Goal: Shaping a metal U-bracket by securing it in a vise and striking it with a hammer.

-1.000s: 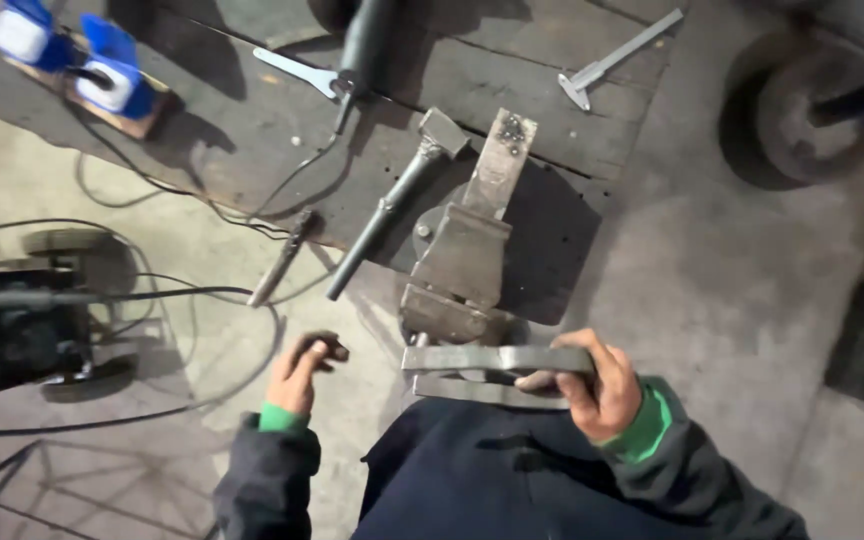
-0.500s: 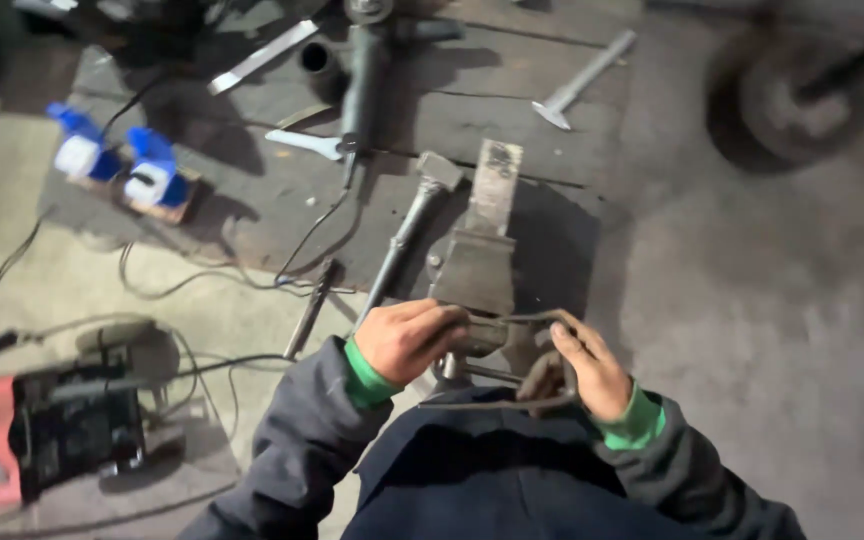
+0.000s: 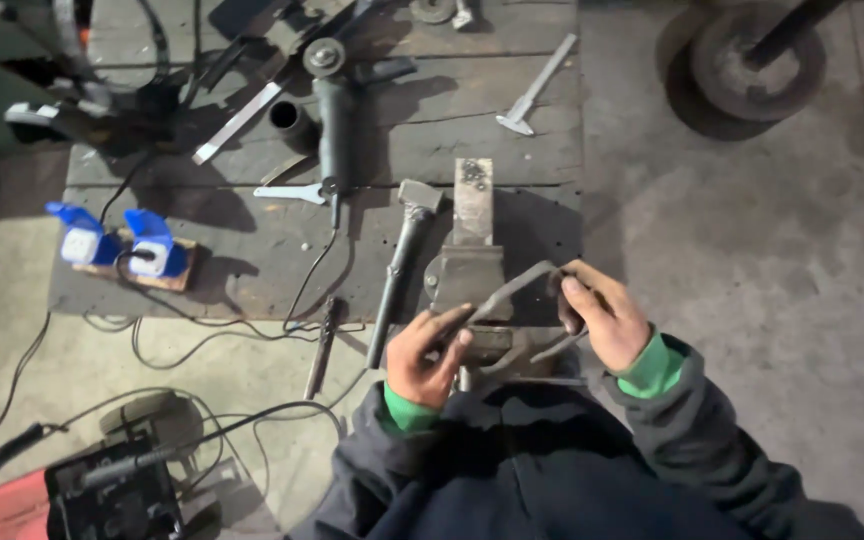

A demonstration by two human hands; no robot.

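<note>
My left hand [image 3: 427, 352] grips the near end of a bent flat metal strip [image 3: 512, 290], and my right hand [image 3: 600, 315] grips its far end. The strip hangs tilted just above the jaws of a grey bench vise [image 3: 470, 270] bolted at the front edge of the dark work plate [image 3: 252, 260]. A second thin bar pokes out below my right hand. A hammer [image 3: 400, 265] lies just left of the vise, handle pointing toward me. Both sleeves are dark with green cuffs.
On the plate lie an angle grinder [image 3: 335, 110], a spanner [image 3: 292, 192], flat bars [image 3: 237, 122], a chipping hammer [image 3: 537, 85] and two blue socket plugs [image 3: 117, 240]. Cables trail over the concrete floor to a welding machine [image 3: 102, 490]. A round wheel base [image 3: 757, 55] stands far right.
My left hand came up from the floor and took hold of the strip. Both hands lifted the strip over the vise and tilted it. The view shifted forward over the plate.
</note>
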